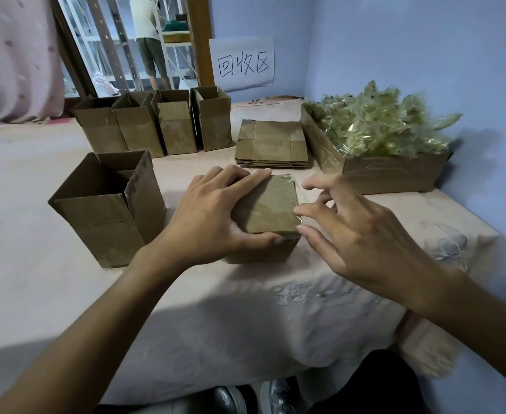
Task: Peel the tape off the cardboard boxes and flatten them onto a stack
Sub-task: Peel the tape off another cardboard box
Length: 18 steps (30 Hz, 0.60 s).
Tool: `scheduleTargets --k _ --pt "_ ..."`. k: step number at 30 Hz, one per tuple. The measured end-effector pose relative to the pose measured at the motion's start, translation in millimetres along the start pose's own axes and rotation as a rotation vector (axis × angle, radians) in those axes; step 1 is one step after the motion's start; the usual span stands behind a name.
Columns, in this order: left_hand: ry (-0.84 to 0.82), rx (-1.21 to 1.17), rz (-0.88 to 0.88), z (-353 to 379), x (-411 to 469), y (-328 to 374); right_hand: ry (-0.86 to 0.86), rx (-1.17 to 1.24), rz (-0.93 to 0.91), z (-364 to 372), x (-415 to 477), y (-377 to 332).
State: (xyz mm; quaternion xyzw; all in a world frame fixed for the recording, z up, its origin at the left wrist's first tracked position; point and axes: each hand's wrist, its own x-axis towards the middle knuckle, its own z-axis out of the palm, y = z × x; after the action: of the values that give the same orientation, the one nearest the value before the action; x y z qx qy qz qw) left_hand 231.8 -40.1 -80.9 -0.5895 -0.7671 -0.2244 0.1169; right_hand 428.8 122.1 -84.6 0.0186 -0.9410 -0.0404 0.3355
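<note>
Cardboard box (265, 207), squat and glossy-taped, gripped by left hand (210, 210); right hand (359, 231) spread loosely beside it.

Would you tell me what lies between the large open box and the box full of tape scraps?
In the head view, the taped box, gripped by the left hand, with the right hand at its right edge.

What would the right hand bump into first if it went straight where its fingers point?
Probably the right edge of the small box that the left hand holds; the right hand looks almost there, though depth is unclear.
</note>
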Motion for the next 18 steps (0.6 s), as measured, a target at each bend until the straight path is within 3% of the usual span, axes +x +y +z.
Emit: scheduleTargets --k 8,12,18 --pt "0.012 0.011 0.017 0.0 -1.5 2.5 -0.137 0.156 0.098 -9.2 10.5 -0.7" --pt "0.011 0.008 0.032 -0.3 -2.5 2.8 -0.265 0.388 0.191 -7.9 12.7 2.5" --pt "-0.013 -0.025 0.024 -1.9 -3.6 2.7 -0.261 0.506 0.147 -3.2 11.7 3.1"
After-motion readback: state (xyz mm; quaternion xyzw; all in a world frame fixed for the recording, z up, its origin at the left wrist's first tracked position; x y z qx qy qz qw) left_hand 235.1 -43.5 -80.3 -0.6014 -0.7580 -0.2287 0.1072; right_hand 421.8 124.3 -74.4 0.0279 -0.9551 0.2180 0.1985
